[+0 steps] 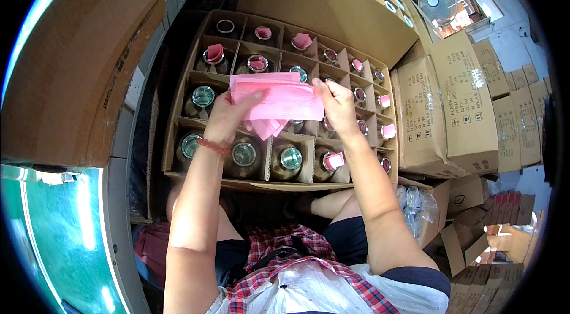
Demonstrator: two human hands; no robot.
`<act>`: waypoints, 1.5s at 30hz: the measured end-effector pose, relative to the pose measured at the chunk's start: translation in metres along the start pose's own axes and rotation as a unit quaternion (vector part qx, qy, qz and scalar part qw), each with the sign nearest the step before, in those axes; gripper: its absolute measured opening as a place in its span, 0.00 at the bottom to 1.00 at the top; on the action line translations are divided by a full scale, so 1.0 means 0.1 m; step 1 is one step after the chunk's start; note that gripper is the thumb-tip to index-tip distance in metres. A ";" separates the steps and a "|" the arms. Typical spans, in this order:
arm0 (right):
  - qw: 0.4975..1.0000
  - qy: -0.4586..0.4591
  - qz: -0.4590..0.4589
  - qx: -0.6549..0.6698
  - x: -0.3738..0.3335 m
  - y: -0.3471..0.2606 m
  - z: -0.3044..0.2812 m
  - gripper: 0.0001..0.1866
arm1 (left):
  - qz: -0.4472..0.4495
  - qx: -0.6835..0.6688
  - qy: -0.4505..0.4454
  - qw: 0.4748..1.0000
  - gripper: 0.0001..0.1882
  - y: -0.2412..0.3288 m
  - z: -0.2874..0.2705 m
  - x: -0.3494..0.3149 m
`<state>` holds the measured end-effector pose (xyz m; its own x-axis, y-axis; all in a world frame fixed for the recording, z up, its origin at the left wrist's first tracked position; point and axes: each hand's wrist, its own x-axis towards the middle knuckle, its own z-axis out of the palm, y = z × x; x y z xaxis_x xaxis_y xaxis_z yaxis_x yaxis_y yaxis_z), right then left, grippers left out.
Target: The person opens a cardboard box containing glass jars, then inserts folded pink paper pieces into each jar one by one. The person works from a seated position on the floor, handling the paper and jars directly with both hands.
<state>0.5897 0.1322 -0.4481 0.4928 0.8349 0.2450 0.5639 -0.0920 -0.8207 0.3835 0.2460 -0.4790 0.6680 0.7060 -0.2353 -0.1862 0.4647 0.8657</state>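
A stack of pink paper slips is held level above an open cardboard carton. My left hand grips its left end, thumb on top. At the right end, my right hand pinches the edge of a slip between thumb and fingers. Some pink paper hangs below the stack. Beneath my hands, cardboard dividers part the carton into cells, with a round-mouthed flask in the front row and several others around it. A pink slip pokes from one mouth at the back left; several other mouths hold slips too. My hands cover some mouths.
Behind stands another divided carton, its flap raised. Sealed cartons are stacked at right, near a fan. A large brown box rises at left above a green surface. Clear plastic bags lie by my right arm.
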 end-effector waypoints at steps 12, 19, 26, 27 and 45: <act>0.988 -0.033 0.133 0.069 0.04 -0.15 -0.23 0.24 | 0.003 -0.039 0.032 0.999 0.11 -0.11 -0.18 0.08; 0.958 -0.184 0.143 0.167 -0.13 -0.19 -0.14 0.31 | 0.003 -0.036 0.026 0.999 0.10 -0.15 -0.11 0.11; 0.964 -0.129 0.136 0.188 -0.07 0.00 -0.02 0.12 | -0.011 -0.007 0.016 1.000 0.15 -0.10 -0.07 0.07; 0.964 -0.130 0.128 0.194 -0.07 0.00 -0.03 0.11 | -0.011 -0.007 0.009 1.000 0.15 -0.09 -0.08 0.07; 0.971 -0.046 0.121 0.201 -0.17 0.11 -0.19 0.08 | -0.028 -0.030 -0.012 0.999 0.14 -0.01 0.04 -0.02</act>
<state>0.6006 0.1067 -0.4512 0.5063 0.8623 -0.0129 0.1254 -0.0884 -0.9882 0.3851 0.2424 -0.4776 0.6951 0.6656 -0.2718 -0.1897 0.5345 0.8236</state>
